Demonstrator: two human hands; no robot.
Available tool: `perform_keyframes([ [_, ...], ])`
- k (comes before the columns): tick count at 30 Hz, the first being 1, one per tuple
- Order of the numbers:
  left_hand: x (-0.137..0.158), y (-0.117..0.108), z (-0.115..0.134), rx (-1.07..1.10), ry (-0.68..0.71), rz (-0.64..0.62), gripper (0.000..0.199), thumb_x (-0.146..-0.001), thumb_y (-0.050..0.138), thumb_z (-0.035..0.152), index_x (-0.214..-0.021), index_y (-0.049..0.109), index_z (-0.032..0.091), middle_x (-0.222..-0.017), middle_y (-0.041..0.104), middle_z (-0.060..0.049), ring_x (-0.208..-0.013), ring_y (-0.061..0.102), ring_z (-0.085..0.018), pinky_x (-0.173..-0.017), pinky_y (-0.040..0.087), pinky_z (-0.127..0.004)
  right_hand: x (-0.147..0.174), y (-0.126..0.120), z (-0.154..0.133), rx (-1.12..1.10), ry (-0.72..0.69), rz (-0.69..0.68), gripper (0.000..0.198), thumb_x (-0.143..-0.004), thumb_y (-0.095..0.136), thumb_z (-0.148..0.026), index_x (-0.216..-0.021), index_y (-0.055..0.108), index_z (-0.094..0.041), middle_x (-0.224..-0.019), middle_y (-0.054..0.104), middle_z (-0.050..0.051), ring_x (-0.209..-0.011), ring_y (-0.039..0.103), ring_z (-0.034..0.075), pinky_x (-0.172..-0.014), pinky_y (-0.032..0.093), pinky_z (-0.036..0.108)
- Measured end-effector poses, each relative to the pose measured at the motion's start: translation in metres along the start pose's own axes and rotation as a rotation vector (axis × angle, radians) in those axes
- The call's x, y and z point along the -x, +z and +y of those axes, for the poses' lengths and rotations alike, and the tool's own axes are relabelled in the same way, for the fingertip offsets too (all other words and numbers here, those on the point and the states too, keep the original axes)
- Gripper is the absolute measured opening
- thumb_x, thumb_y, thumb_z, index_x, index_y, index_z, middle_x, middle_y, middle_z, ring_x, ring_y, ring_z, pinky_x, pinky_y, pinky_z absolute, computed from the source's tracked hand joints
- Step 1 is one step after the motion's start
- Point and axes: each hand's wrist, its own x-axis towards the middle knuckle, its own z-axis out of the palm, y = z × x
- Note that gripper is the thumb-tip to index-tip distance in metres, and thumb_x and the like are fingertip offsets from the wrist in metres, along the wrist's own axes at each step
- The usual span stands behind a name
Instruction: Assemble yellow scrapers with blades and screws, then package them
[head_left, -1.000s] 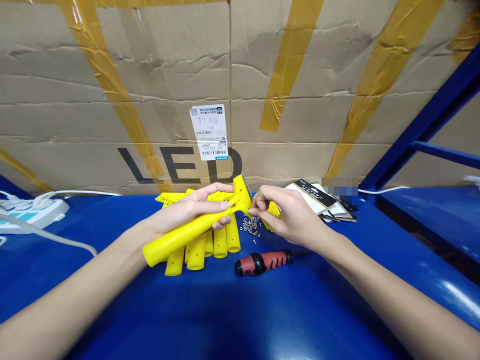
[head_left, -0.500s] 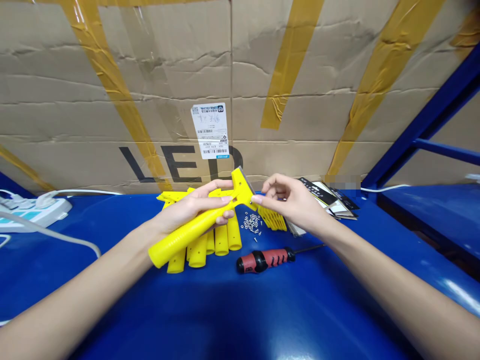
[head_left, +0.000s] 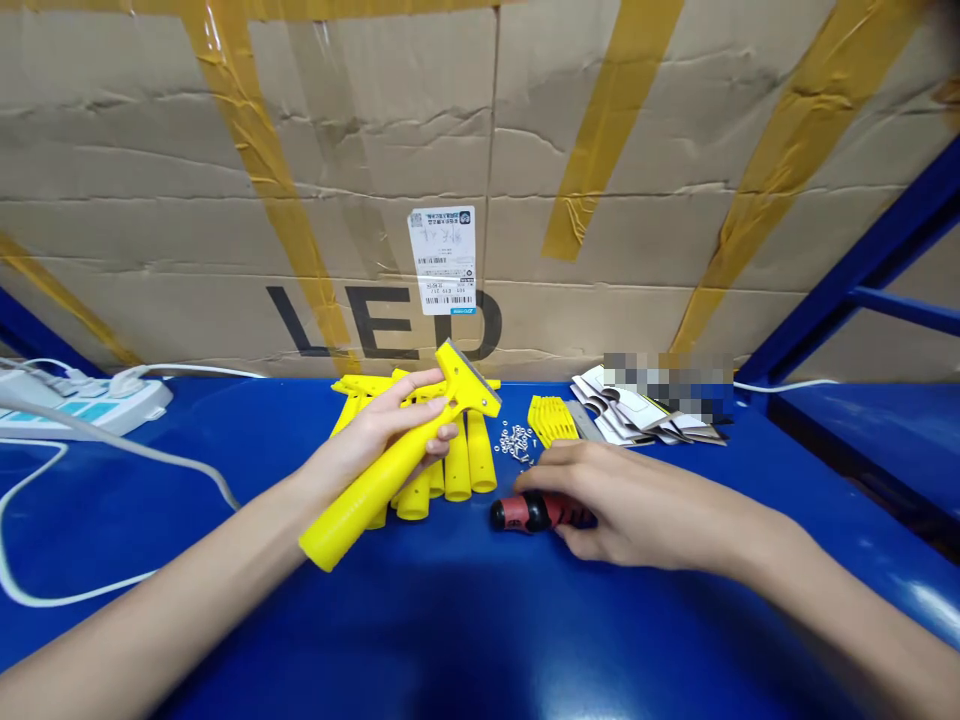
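left hand (head_left: pixel 401 422) — gripping scraper (head_left: pixel 367 503) | right hand (head_left: pixel 630 505) — half-curled over screwdriver (head_left: pixel 534 512), hold unclear | screws (head_left: pixel 516 442), cards (head_left: pixel 636 412) beyond

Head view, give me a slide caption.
Left hand holding a yellow scraper, right hand over a red-and-black screwdriver handle.

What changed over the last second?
The right hand came off the yellow plastic scraper and moved toward the person; it now straddles the red-and-black screwdriver handle, grip unclear. Unchanged: left hand holds the scraper; small silvery screws and nuts lie loose.
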Motion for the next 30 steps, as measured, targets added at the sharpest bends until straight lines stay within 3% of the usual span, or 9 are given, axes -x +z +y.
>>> perform_keyframes([
  [3, 0.0, 0.003, 0.0, -0.043, -0.033, -0.015, 0.046, -0.091, 0.058, 0.012, -0.135, 0.043, 0.018, -0.069, 0.061, -0.006, -0.055, 0.058, -0.012, -0.049, 0.047, -0.015, 0.007, -0.009, 0.014, -0.176, -0.004, 0.097, 0.051, -0.073, 0.063, -0.008, -0.121, 0.067, -0.026, -0.084, 0.068, 0.0, -0.071, 0.061, 0.017, -0.066, 0.047, 0.029],
  [6, -0.003, 0.0, 0.0, -0.048, -0.041, -0.013, 0.048, -0.092, 0.058, 0.011, -0.137, 0.043, 0.019, -0.071, 0.062, -0.005, -0.056, 0.057, -0.011, -0.053, 0.049, -0.017, 0.019, -0.017, 0.033, -0.536, 0.016, 0.426, 0.065, -0.077, 0.072, -0.018, -0.139, 0.054, -0.031, -0.093, 0.069, 0.001, -0.076, 0.066, 0.018, -0.068, 0.054, 0.031],
  [10, -0.007, -0.01, 0.001, -0.055, -0.042, 0.009, 0.049, -0.092, 0.056, 0.008, -0.138, 0.042, 0.021, -0.077, 0.063, -0.006, -0.057, 0.057, -0.011, -0.055, 0.049, -0.018, 0.024, -0.011, 0.052, -0.968, 0.108, 0.905, 0.056, -0.068, 0.085, -0.022, -0.117, 0.061, -0.035, -0.084, 0.065, -0.004, -0.066, 0.064, 0.014, -0.057, 0.054, 0.025],
  [14, -0.007, -0.011, 0.003, -0.087, -0.073, 0.019, 0.053, -0.091, 0.057, 0.011, -0.14, 0.038, 0.02, -0.072, 0.062, -0.006, -0.056, 0.056, -0.012, -0.055, 0.049, -0.019, 0.014, 0.003, 0.056, -1.178, 0.098, 1.152, 0.042, -0.069, 0.085, -0.021, -0.097, 0.053, -0.03, -0.082, 0.069, -0.003, -0.078, 0.069, 0.016, -0.067, 0.058, 0.027],
  [20, -0.003, -0.005, 0.003, -0.101, -0.078, 0.063, 0.061, -0.083, 0.066, 0.011, -0.138, 0.042, 0.017, -0.07, 0.062, -0.007, -0.055, 0.055, -0.012, -0.053, 0.049, -0.02, 0.008, 0.011, 0.057, -1.083, 0.126, 1.311, 0.044, -0.069, 0.086, -0.02, -0.095, 0.05, -0.028, -0.083, 0.059, -0.005, -0.091, 0.071, 0.019, -0.078, 0.059, 0.033],
  [30, -0.007, -0.008, -0.004, -0.103, -0.047, 0.003, 0.047, -0.082, 0.072, 0.015, -0.124, 0.054, 0.02, -0.069, 0.062, -0.004, -0.055, 0.055, -0.012, -0.051, 0.046, -0.018, 0.007, 0.014, 0.054, -1.015, 0.113, 1.278, 0.043, -0.072, 0.084, -0.022, -0.095, 0.049, -0.03, -0.081, 0.063, -0.003, -0.088, 0.071, 0.022, -0.077, 0.057, 0.037],
])
